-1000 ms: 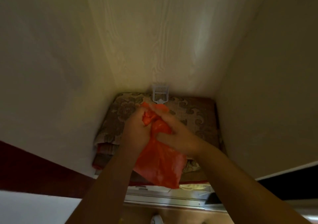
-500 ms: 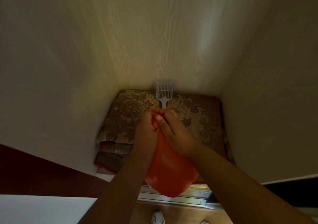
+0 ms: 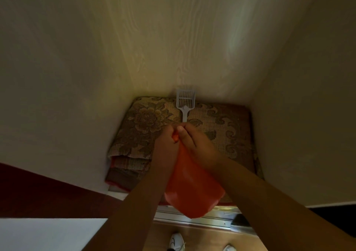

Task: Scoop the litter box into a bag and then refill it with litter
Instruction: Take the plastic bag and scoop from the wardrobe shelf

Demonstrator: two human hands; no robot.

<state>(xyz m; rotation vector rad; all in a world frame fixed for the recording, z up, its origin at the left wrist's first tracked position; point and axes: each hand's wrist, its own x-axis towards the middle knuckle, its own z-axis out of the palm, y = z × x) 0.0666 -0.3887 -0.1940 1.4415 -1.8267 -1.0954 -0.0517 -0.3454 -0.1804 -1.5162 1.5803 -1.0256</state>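
Both hands gripping gathered neck of orange bag (image 3: 192,189): left hand (image 3: 165,144) and right hand (image 3: 198,144) pinching top together, bag hanging below. White litter scoop (image 3: 185,104) lying on patterned cushion (image 3: 227,133), leaning against wood-grain panel (image 3: 173,38).

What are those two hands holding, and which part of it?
Both the left hand and the right hand pinch the gathered top of the orange bag; the rest hangs below.

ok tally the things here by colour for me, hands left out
orange: 1, the bag
pale blue-white: 1, the litter scoop
brown patterned: 1, the folded fabric stack
white: 2, the shoes
total: 5
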